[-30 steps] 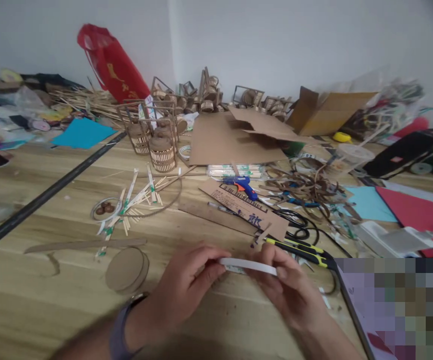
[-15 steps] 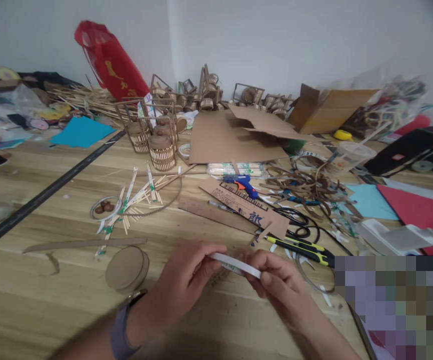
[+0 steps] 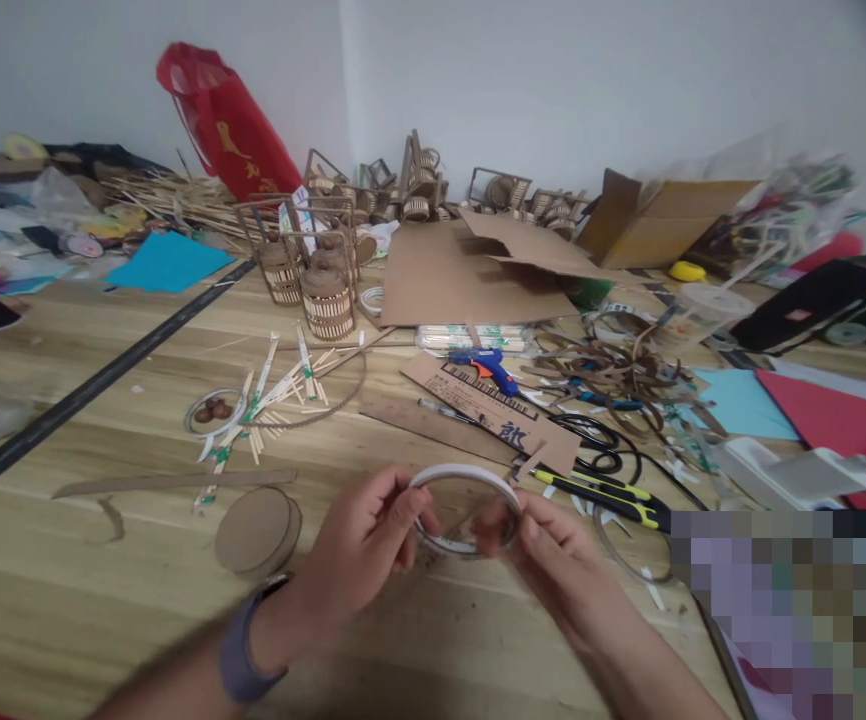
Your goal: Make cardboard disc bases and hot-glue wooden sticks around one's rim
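A narrow roll of white tape [image 3: 465,470] is held up over the front of the table, tilted so its ring opening shows. My left hand [image 3: 365,535] pinches the roll's left side between thumb and fingers. On its right side my right hand [image 3: 557,550] grips the rim, with some fingers seen through the ring. Left of my left hand lie brown cardboard discs [image 3: 253,530], one partly over another. A yellow-and-black utility knife [image 3: 613,495] lies just beyond my right hand.
A blue glue gun [image 3: 489,370] rests near printed cardboard [image 3: 470,395]. Small baskets with handles [image 3: 328,305] stand farther back left. Thin sticks [image 3: 283,400] and a ring holding brown balls [image 3: 215,410] lie left. Tangled brown strips [image 3: 620,370] and a black speaker-like box [image 3: 808,300] are right.
The tape roll has been tipped from nearly edge-on so its round opening now shows. Both hands have turned with it and keep their hold.
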The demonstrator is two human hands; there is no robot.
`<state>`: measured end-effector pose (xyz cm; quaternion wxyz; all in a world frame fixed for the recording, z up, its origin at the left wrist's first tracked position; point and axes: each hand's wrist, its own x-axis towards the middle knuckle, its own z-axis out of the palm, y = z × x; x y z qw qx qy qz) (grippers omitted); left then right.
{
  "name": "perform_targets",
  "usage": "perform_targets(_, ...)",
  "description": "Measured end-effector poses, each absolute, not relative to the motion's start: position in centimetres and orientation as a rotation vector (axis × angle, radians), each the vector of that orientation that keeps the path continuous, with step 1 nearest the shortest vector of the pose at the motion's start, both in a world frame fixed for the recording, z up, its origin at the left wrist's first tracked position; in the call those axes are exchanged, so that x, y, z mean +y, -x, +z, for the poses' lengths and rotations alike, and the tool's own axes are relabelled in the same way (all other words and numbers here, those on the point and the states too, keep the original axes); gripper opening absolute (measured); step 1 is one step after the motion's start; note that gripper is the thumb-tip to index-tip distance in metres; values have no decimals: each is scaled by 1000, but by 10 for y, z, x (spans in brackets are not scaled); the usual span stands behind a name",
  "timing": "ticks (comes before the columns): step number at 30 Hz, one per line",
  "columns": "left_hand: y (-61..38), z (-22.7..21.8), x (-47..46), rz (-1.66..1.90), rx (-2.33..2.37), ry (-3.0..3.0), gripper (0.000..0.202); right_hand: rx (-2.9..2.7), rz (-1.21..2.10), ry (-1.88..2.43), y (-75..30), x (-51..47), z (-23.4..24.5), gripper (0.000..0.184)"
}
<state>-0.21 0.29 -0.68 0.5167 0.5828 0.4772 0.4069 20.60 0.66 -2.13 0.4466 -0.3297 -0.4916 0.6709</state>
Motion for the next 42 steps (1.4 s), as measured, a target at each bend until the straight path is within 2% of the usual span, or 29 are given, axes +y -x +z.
perform_targets(4, -2, -10, 8, 966, 845, -952, 44, -840, 1846, 767, -197, 9, -20, 24)
perform_targets(9, -8, -12, 5, 933, 610, -950, 40, -407, 1931, 742, -192, 10, -21, 23)
perform_targets(14, -13, -12, 3, 936, 701, -1062, 42, -362, 1941, 732, -185, 5, -25, 19)
perform_targets(18, -10, -12, 5, 1003, 794, -1081, 43, -596, 1980, 753, -182, 2, -34, 22)
perform_targets(22, -1, -6, 4, 833, 808, -1229, 44, -965, 1587, 952, -193, 6, -35, 40)
perform_targets(24, 2, 0, 3, 694, 829, -1425, 46, -1204, 1417, 1001, -200, 8, -29, 42)
perform_targets(26, 3, 5, 1, 667, 903, -1633, 47, -1483, 1421, 988, -204, 7, -19, 37)
perform_targets(29, 2, 6, 0, 812, 1061, -1853, 47, -1738, 1394, 1022, -204, 3, -8, 34)
perform_targets(34, 1, -3, -2, 1159, 1131, -2153, 25, -1826, 1080, 1094, -199, 0, -7, 20)
perform_targets(42, 0, -7, -8, 1232, 1163, -2596, 17, -1952, 731, 1021, -193, -3, -16, 12)
